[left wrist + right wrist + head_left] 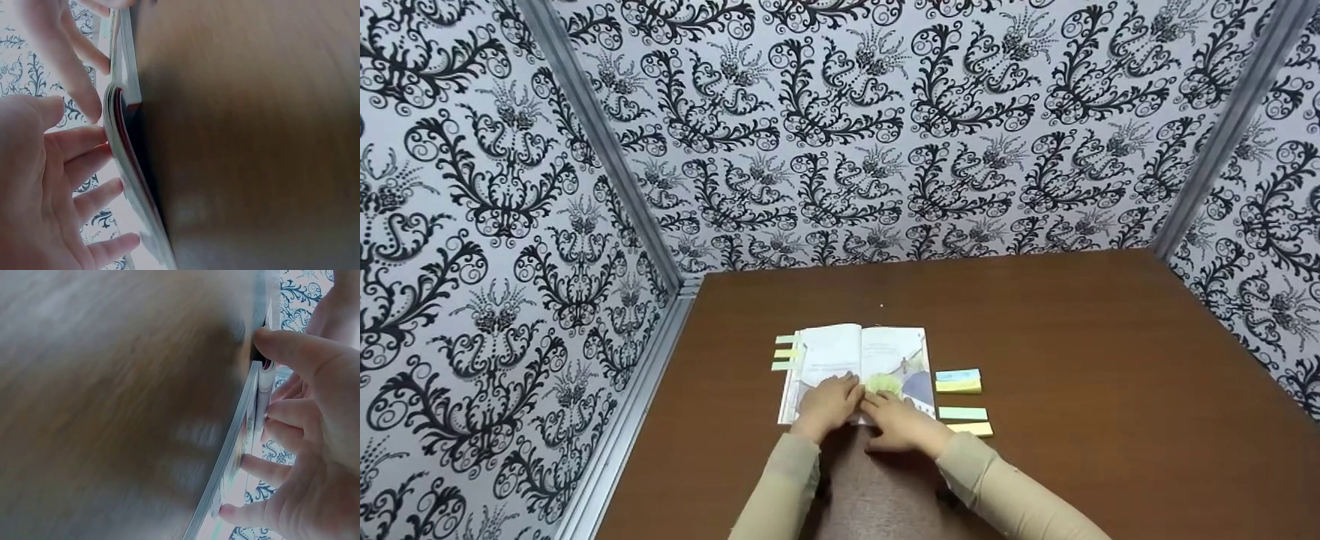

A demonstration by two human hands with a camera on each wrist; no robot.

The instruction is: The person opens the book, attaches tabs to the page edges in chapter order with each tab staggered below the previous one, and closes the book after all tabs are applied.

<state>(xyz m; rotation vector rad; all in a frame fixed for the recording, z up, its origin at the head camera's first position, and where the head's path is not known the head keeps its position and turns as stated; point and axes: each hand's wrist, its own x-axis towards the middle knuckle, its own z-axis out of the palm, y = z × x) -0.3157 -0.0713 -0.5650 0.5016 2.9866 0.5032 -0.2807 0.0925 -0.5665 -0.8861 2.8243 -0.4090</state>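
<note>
An open picture book [830, 346] lies on the table, with text and a green and purple illustration across its pages. My left hand [829, 405] rests on the lower left page close to the fold, and its spread fingertips touch the paper in the left wrist view. Beside it, my right hand [901, 424] lies over the lower right page with its fingers near the fold. In the right wrist view the right thumb [281, 346] reaches to the book's bottom edge while the other fingers extend over the page. Neither hand grips anything.
Pale green and yellow sticky tabs [785, 353] stick out from the book's left edge. Right of the book are a blue and yellow pad of sticky notes [958, 380], a green strip [963, 413] and a yellow strip [971, 429]. Patterned walls [840, 150] enclose the brown table [1057, 375].
</note>
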